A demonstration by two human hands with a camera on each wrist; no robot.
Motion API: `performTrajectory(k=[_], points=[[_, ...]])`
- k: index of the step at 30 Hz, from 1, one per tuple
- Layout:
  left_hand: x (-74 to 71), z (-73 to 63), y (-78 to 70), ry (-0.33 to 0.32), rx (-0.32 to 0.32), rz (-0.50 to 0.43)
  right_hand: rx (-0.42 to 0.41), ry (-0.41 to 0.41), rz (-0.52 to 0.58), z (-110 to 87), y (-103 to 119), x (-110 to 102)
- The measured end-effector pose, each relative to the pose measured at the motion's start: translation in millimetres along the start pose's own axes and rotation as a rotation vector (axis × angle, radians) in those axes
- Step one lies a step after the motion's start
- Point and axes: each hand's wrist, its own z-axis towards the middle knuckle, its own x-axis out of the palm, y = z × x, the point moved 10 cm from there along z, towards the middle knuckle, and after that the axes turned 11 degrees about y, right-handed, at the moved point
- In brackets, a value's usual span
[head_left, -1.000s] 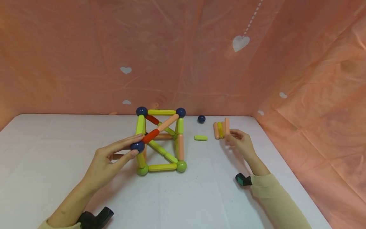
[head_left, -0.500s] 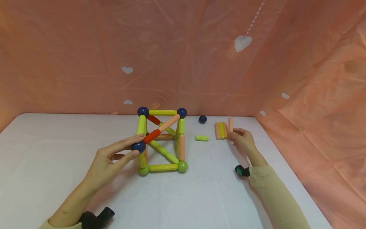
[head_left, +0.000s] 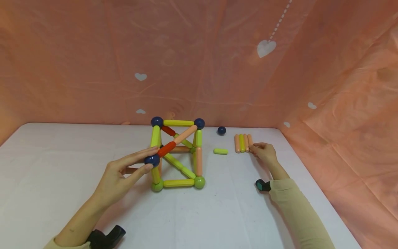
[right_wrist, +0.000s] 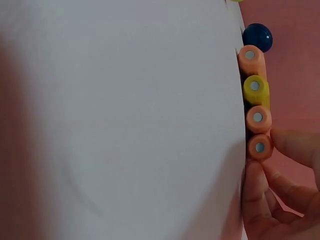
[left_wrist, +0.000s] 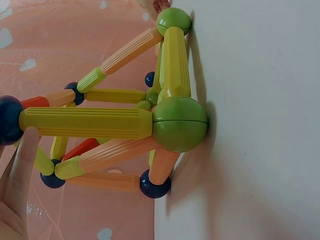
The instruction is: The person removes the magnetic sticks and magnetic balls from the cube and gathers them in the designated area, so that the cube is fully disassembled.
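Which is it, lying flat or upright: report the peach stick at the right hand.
Lying flat: the right wrist view shows the peach stick on the table, its end lined up with those of three other sticks.

One frame (head_left: 178, 165), five separate rods (head_left: 242, 143), one separate ball (head_left: 221, 130)
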Motion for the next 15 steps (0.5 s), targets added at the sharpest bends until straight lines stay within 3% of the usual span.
performTrajectory(k=[8, 12, 15], points=[[0.7, 0.4, -1.2, 0.001, 0.005, 0.001, -0.009, -0.032, 0.020, -7.1, 4, -3], [0.5, 0.1, -1.9, -0.003, 0.007, -0.003, -0.101, -0.122, 0.048, -18.3, 19, -8], [0.1, -0.3, -2.4, -0.006, 0.007, 0.004, -0.205, -0.183, 0.132, -28.7, 35, -5]])
